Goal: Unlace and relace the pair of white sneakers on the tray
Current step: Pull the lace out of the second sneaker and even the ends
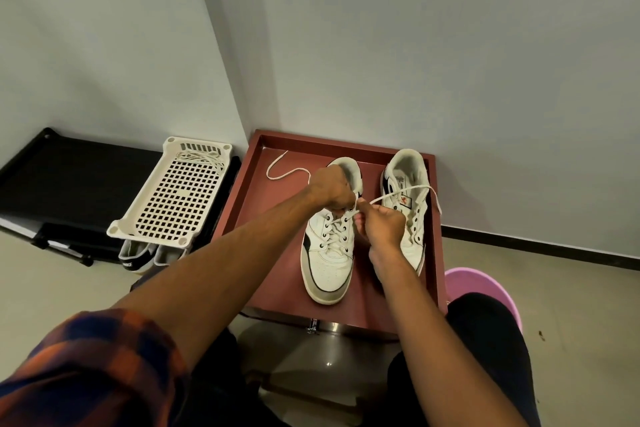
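While two sneakers (pixel 327 263) sit in the red tray (pixel 346 312), left hand (pixel 330 187) and right hand (pixel 384 225) pinch a lace (pixel 391 196).

Home corner with shoe rack (pixel 79 177)

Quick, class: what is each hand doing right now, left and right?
Left hand: closed, pinching the lace at the top of the sneaker.
Right hand: closed, pinching the same lace, which trails off to the right.
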`<state>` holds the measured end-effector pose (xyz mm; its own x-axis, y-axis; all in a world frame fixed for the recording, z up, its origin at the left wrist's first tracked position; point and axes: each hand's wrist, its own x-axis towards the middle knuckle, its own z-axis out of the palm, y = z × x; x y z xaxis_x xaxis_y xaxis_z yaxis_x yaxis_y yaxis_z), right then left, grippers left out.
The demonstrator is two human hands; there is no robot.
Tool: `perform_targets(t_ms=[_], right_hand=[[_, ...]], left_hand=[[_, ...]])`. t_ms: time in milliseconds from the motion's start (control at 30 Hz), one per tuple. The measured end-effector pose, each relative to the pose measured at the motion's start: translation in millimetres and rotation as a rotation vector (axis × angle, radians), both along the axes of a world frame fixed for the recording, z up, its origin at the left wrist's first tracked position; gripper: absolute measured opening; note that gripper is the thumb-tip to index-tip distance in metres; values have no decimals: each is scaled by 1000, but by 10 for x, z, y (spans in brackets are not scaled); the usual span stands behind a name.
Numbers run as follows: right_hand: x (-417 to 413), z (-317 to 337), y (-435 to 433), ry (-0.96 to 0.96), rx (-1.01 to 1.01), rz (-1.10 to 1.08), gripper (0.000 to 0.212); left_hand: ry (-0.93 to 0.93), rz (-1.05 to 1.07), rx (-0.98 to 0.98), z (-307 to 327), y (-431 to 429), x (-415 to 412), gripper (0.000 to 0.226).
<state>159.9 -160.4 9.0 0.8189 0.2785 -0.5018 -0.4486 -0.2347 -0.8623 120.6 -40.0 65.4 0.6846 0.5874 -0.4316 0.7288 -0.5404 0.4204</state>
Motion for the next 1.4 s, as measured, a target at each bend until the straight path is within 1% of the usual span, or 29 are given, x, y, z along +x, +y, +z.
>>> perform_targets(t_ms=[67, 133, 167, 200, 267, 333, 400, 467, 567, 633, 667, 733, 767, 800, 900, 967, 1067, 1167, 1200, 1267, 1333, 1400], right_hand=[[74, -14, -7, -43, 3, -10, 28], [146, 14, -54, -130, -54, 17, 32], [205, 45, -88, -140, -58, 7, 31], [281, 97, -129, -114, -22, -34, 26], [491, 212, -207, 13, 115, -154, 15], [748, 328, -316, 121, 221, -242, 14], [1024, 420, -401, 152, 234, -266, 18], [1263, 470, -441, 148, 190, -268, 19], [1554, 598, -461, 136, 167, -249, 22], [1667, 709, -407, 147, 230, -248, 26], [1671, 786, -358, 139, 251, -230, 28], [1586, 936, -238, 19, 219, -103, 29], [1495, 983, -165, -81, 170, 5, 29], [1352, 1024, -97, -181, 122, 134, 30], [821, 943, 51, -404, 21, 538, 34], [512, 785, 71, -449, -13, 718, 36], [224, 527, 18, -399, -42, 873, 40], [140, 357, -85, -331, -41, 907, 41], [143, 336, -126, -301, -37, 914, 41], [172, 346, -212, -273, -66, 942, 40], [222, 379, -263, -299, -124, 987, 36], [262, 385, -264, -414, -218, 1009, 30]], left_hand=[[6, -14, 26, 11, -9, -5, 15], [15, -19, 41, 14, -20, -4, 17], [20, -26, 48, 15, -23, 1, 16], [26, -36, 60, 23, -29, 5, 14], [32, -53, 91, 47, -39, -12, 13], [19, -57, 113, 46, -51, -30, 14], [3, -52, 105, 16, -55, -39, 8], [-30, -62, 77, -30, -42, -77, 9], [-183, 1, -6, -120, -12, -159, 19], [-329, 77, -83, -147, 5, -231, 25], [-401, 129, -141, -139, 12, -266, 24], [-539, 248, -291, -96, 35, -300, 17], [-596, 305, -375, -54, 39, -299, 17], [-639, 361, -459, 4, 30, -295, 22], [-657, 468, -730, 116, 5, -261, 33], [-622, 517, -889, 121, -31, -251, 38], [-682, 635, -1051, 72, -59, -256, 41], [-751, 819, -1099, 92, -20, -294, 24], [-769, 883, -1101, 90, 8, -306, 21], [-820, 970, -1074, 61, 70, -328, 27], [-841, 975, -996, 18, 103, -324, 29], [-845, 940, -922, 0, 74, -319, 29]])
